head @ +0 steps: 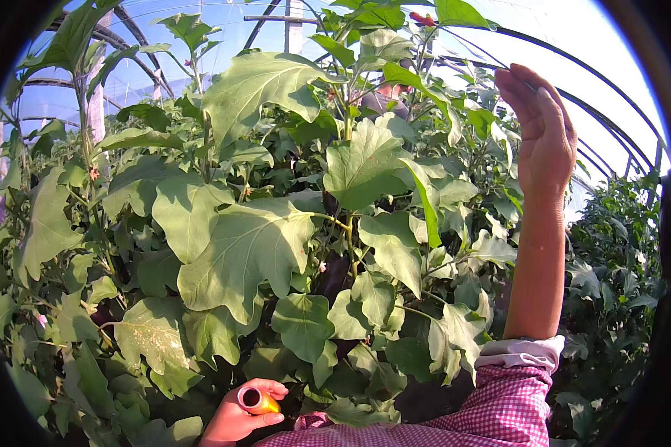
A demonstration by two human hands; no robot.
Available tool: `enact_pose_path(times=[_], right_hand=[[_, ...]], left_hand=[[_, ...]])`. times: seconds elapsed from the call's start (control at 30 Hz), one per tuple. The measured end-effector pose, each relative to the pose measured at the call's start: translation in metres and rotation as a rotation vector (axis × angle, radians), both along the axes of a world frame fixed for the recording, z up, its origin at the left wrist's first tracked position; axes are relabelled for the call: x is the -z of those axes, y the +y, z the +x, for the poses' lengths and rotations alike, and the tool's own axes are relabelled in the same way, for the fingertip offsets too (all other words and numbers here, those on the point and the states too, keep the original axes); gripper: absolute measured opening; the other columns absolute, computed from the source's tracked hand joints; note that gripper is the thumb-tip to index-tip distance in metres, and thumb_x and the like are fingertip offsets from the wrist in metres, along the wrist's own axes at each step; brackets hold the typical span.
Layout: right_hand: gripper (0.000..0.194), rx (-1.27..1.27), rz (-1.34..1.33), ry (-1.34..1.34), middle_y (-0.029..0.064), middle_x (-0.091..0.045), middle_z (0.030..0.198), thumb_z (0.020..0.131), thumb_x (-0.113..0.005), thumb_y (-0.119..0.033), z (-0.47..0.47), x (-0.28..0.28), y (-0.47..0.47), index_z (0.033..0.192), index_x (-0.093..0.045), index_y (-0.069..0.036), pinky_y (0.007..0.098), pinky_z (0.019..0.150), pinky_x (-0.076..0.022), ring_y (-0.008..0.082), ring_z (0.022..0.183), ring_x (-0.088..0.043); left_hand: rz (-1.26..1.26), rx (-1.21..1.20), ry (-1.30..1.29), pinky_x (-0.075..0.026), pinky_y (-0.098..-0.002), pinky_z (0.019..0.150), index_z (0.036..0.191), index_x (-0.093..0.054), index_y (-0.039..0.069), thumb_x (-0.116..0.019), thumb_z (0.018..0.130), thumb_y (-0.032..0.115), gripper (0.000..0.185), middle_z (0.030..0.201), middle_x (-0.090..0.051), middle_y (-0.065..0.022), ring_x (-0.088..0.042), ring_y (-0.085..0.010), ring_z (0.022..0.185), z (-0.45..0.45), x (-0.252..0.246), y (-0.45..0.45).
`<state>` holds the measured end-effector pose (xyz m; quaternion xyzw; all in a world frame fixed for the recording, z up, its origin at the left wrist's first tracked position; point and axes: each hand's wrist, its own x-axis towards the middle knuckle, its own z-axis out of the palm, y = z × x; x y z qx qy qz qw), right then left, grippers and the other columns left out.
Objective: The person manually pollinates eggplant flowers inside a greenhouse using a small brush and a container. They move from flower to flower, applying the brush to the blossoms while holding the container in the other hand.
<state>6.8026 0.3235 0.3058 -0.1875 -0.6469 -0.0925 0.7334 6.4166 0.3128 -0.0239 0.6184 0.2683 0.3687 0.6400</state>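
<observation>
My left hand (243,413) is low, at the front of the plants. Its fingers curl around a small orange container (265,403) with a round open mouth facing up. My right hand (539,123) is raised high on the right, fingers together, holding a thin dark rod (472,44). The rod slopes up to the left and ends in a red tip (423,19) beside a top leaf (461,12). Directly before me stands a tall eggplant plant with broad leaves (251,248). A dark purple eggplant (333,275) hangs partly hidden among them.
More eggplant foliage (45,223) crowds the left. Another leafy row (609,268) runs along the right. Behind the leaves a person (386,100) is partly visible. Dark hoops (598,109) and pale posts (97,89) support the plastic greenhouse cover.
</observation>
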Motion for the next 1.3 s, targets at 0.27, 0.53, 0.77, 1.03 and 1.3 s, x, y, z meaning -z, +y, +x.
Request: enact_pose_path(times=[0.27,0.53,0.77,1.03,1.3], right_hand=[[0.032,-0.092,-0.054,0.13,0.0219,-0.063,0.111,0.097,-0.038,-0.01,0.068,0.045,-0.024,0.113,-0.057,0.011,0.0355,0.092,-0.0521,0.0294,0.102,-0.065],[0.035,-0.089,-0.134,0.248,0.0247,-0.062,0.11,0.097,-0.038,-0.012,0.08,0.118,-0.059,0.116,-0.054,0.014,0.0361,0.092,-0.0499,0.0313,0.104,-0.063],[0.042,-0.222,-0.064,0.31,0.0279,-0.061,0.113,0.099,-0.034,-0.018,0.118,0.191,-0.119,0.122,-0.049,0.014,0.0371,0.097,-0.0462,0.0334,0.109,-0.06],[0.038,-0.234,-0.144,0.529,0.0234,-0.061,0.109,0.098,-0.038,-0.019,0.128,0.256,-0.185,0.118,-0.051,0.011,0.0367,0.098,-0.0428,0.0305,0.107,-0.056],[0.032,-0.2,-0.223,0.766,0.016,-0.058,0.102,0.096,-0.042,-0.014,0.137,0.307,-0.223,0.113,-0.055,0.009,0.0325,0.087,-0.0422,0.025,0.098,-0.049]], left_hand=[[-0.014,0.039,0.012,-0.048,-0.0324,0.092,0.114,-0.056,0.0,-0.078,0.071,-0.003,0.048,0.113,-0.063,-0.0081,-0.06,-0.0172,0.105,0.031,-0.004,-0.012],[-0.027,0.097,0.131,-0.048,-0.0304,0.091,0.114,-0.059,0.001,-0.078,0.071,0.0,0.047,0.111,-0.063,-0.0073,-0.059,-0.0156,0.103,0.077,-0.022,-0.022],[-0.034,0.204,0.149,-0.046,-0.032,0.095,0.117,-0.057,0.0,-0.079,0.071,-0.002,0.051,0.116,-0.062,-0.0108,-0.058,-0.0178,0.109,0.097,-0.03,-0.021],[0.019,0.277,0.119,-0.045,-0.0288,0.093,0.118,-0.058,0.0,-0.079,0.073,0.004,0.049,0.114,-0.062,-0.0067,-0.056,-0.0148,0.105,0.119,-0.021,-0.013],[-0.034,0.31,0.16,-0.045,-0.0294,0.092,0.118,-0.058,0.001,-0.081,0.072,0.005,0.052,0.114,-0.061,-0.0063,-0.056,-0.0153,0.105,0.137,-0.015,-0.006]])
